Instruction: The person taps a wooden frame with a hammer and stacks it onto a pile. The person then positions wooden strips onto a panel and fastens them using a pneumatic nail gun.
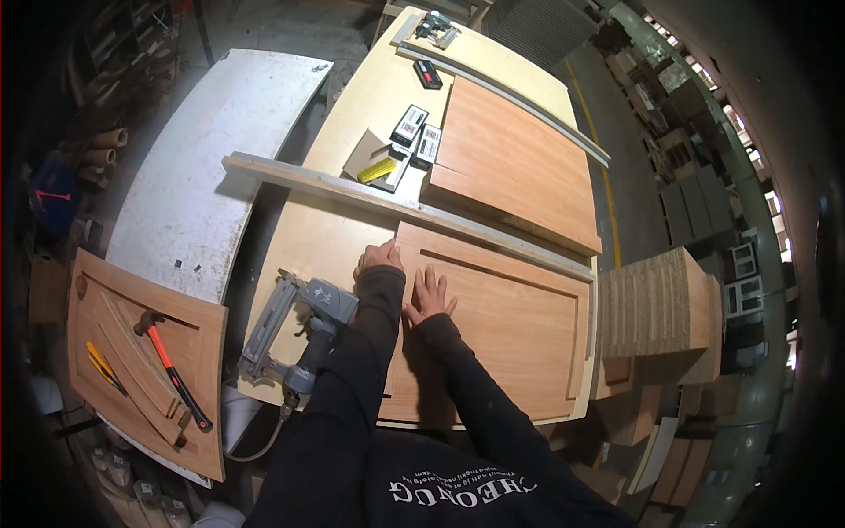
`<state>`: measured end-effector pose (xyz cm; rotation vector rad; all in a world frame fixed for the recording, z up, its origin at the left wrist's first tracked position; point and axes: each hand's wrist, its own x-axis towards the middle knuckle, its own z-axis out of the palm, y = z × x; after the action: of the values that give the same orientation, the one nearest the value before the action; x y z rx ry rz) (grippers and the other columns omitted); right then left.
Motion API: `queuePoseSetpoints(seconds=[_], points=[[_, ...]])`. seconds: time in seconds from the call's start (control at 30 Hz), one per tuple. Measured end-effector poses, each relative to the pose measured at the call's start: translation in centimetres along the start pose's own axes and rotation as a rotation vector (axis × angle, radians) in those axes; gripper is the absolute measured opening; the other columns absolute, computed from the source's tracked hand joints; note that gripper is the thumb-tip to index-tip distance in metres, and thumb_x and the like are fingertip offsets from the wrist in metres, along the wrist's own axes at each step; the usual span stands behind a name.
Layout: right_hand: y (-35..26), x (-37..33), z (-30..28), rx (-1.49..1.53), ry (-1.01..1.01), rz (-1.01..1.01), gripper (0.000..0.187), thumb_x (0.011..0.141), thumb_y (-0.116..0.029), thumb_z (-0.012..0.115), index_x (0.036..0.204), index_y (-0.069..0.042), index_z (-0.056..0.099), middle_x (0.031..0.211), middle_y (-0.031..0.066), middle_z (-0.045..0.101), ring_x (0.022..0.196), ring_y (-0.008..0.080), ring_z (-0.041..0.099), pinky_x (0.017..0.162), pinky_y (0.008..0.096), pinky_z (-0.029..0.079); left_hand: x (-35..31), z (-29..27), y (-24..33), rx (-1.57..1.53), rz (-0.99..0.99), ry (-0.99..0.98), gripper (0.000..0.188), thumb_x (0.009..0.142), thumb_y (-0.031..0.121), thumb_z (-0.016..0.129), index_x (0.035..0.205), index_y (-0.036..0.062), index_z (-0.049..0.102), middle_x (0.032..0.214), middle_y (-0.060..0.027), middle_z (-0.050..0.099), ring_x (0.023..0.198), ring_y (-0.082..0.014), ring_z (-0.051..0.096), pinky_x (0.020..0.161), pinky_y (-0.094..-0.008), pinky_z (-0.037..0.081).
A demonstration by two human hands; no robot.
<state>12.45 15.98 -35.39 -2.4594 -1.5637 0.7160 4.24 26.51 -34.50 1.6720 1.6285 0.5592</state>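
A wood-grain cabinet door (502, 326) with dark grooves lies on the pale worktable (290, 220) in front of me. My left hand (380, 256) is closed at its far left corner, fingers bent against the edge; the fingertips are partly hidden. My right hand (430, 296) rests flat on the door's left part, fingers spread, holding nothing. A grey nail gun (308, 321) with a hose lies just left of my left forearm. Beyond the door's far edge, a long wooden straight strip (352, 187) crosses the table.
Stacked wood-grain panels (519, 158) lie beyond the strip. Small boxes (409, 125), a yellow object (378, 170) and another nail gun (436, 29) are on the table. A hammer (176, 378) and yellow-handled pliers (106, 367) lie on a panel at left. Stacked boards (651, 308) stand right.
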Motion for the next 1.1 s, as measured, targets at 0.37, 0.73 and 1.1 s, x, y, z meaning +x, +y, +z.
queuePoseSetpoints(seconds=[0.37, 0.73, 1.1], points=[[0.2, -6.7, 1.4, -0.002, -0.037, -0.07, 0.089, 0.066, -0.046, 0.064, 0.137, -0.024, 0.016, 0.145, 0.0094, 0.002, 0.131, 0.0382, -0.003, 0.091, 0.0685, 0.007, -0.1, -0.2, -0.2, 0.014, -0.068, -0.043, 0.03, 0.081, 0.032, 0.048, 0.107, 0.0226, 0.058, 0.097, -0.0115, 0.054, 0.097, -0.0282, 0.051, 0.081, -0.0437, 0.04], [1.2, -6.1, 1.6, 0.035, -0.028, -0.079, 0.089, 0.065, -0.045, 0.062, 0.138, -0.025, 0.016, 0.146, 0.0063, -0.001, 0.132, 0.037, -0.005, 0.091, 0.0682, 0.003, -19.1, -8.8, -8.2, -0.273, 0.547, -0.128, 0.052, 0.059, 0.003, 0.068, 0.109, -0.0006, 0.053, 0.092, -0.0176, 0.054, 0.083, -0.0328, 0.053, 0.073, -0.0382, 0.044], [1.4, -6.2, 1.3, 0.07, -0.069, -0.079, 0.088, 0.067, -0.038, 0.064, 0.138, -0.021, 0.015, 0.145, 0.0096, -0.002, 0.131, 0.0365, -0.009, 0.092, 0.0655, -0.002, -19.4, -9.3, -12.5, -0.158, 0.426, -0.182, 0.046, 0.064, 0.017, 0.072, 0.105, 0.0029, 0.056, 0.079, -0.0081, 0.054, 0.073, -0.0249, 0.053, 0.061, -0.0342, 0.042]])
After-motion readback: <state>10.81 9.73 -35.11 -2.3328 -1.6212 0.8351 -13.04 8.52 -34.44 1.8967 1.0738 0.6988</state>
